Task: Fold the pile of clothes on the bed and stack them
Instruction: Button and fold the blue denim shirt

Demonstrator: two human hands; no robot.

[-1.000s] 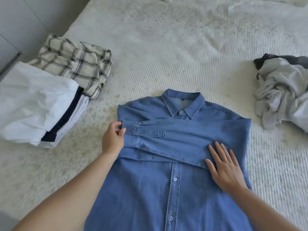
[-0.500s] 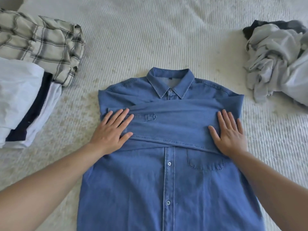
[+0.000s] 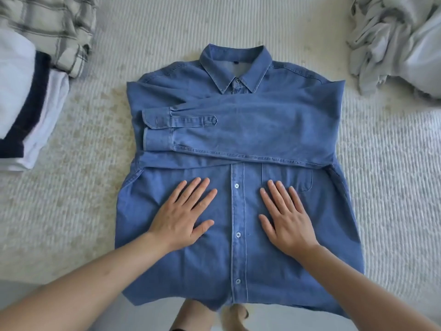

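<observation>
Head view: both hands flat on a denim shirt spread on the bed

The denim shirt [image 3: 281, 125] lies buttoned, front up on the bed [image 3: 381, 187], sleeves folded across the chest. The left hand [image 3: 182, 217] and right hand [image 3: 287, 219] press it with straight fingers either side of the placket. Folded clothes [image 3: 28, 91] lie left; a crumpled pile [image 3: 401, 44], seemingly grey, lies right

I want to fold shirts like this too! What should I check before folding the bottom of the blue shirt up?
1. Sleeve lies flat across the chest: ok.
2. Denim shirt is buttoned: ok.
3. Left hand and right hand flat on the front: ok.
4. Hem flat on the bed: not ok, it hangs over the edge.
5. Front is smooth: ok.
6. Other sleeve tucked underneath: cannot tell.
</observation>
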